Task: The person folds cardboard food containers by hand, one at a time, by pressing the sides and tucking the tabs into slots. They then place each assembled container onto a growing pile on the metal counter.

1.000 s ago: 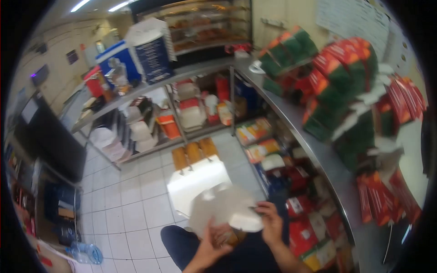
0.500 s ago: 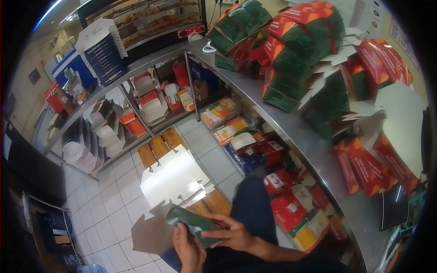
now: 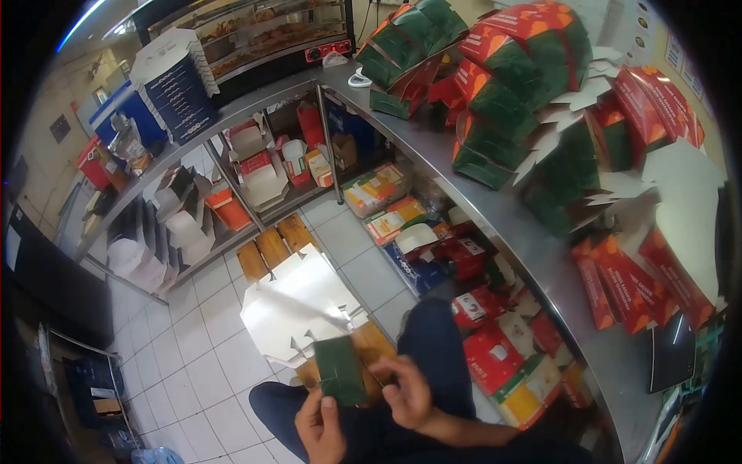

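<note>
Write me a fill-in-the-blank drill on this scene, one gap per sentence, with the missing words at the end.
The left hand holds a small carton coloured ____. The white cardboard sheets lie on slats made of ____. The printed boxes heaped on the metal counter are green and ____. The floor is covered with pale ____.

Missing words: green; wood; red; tiles.

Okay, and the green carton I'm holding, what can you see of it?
The green carton looks like thin folded cardboard, dark green, with a roughly rectangular face and a crease low down. It is above the lap, in front of the wooden slats. The left hand grips its lower edge; whether the right hand touches it is unclear.
</note>
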Demonstrator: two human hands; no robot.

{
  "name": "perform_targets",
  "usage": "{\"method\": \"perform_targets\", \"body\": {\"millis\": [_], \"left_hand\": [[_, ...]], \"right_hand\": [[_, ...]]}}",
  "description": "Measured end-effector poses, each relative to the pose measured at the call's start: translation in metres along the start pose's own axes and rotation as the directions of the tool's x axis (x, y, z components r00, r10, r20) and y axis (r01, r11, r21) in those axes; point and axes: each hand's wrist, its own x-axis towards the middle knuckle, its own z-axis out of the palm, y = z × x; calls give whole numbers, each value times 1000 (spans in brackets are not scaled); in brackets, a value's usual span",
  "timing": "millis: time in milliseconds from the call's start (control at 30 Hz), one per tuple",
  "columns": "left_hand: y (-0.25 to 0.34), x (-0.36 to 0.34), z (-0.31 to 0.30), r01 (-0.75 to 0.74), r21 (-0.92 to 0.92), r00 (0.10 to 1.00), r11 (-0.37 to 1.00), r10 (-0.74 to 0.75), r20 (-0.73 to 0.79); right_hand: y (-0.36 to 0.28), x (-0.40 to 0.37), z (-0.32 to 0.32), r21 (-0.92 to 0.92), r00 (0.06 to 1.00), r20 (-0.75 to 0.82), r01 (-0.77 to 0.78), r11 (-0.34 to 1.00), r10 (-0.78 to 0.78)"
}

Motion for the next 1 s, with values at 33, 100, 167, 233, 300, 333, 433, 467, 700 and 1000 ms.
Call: {"method": "perform_targets", "body": {"millis": [33,100,167,233,300,333,433,467,700,1000], "left_hand": [[5,1,-12,23,164,997,986,-36,75],[21,-1,-8,-97,262,992,960,71,108],[22,-3,-13,-179,295,976,939,131,176],[32,-5,-12,-287,335,944,897,206,257],[35,-5,-13,-292,356,949,887,221,227],[35,-5,-13,-300,375,950,877,238,203],[31,4,-19,-500,246,856,830,431,287],[33,5,-20,-497,246,857,832,427,288],[-6,16,-28,-409,416,911,812,331,247],[-10,68,-20,-505,425,833,751,296,468]], "right_hand": [[-2,10,-4,-101,998,-45,46,994,-50],[-6,28,-9,-226,993,-82,69,972,-90],[-8,41,-13,-130,997,-38,60,990,-65],[0,40,-13,71,998,-31,56,996,-54],[7,38,-17,49,995,-2,104,993,-104],[6,38,-19,25,987,22,156,987,-157],[-8,48,-21,54,997,74,10,998,-14],[-9,49,-20,-10,992,107,-64,998,64],[-33,31,-4,-234,983,-129,-162,959,135],[-18,36,-38,-513,943,274,-22,858,189]]}}
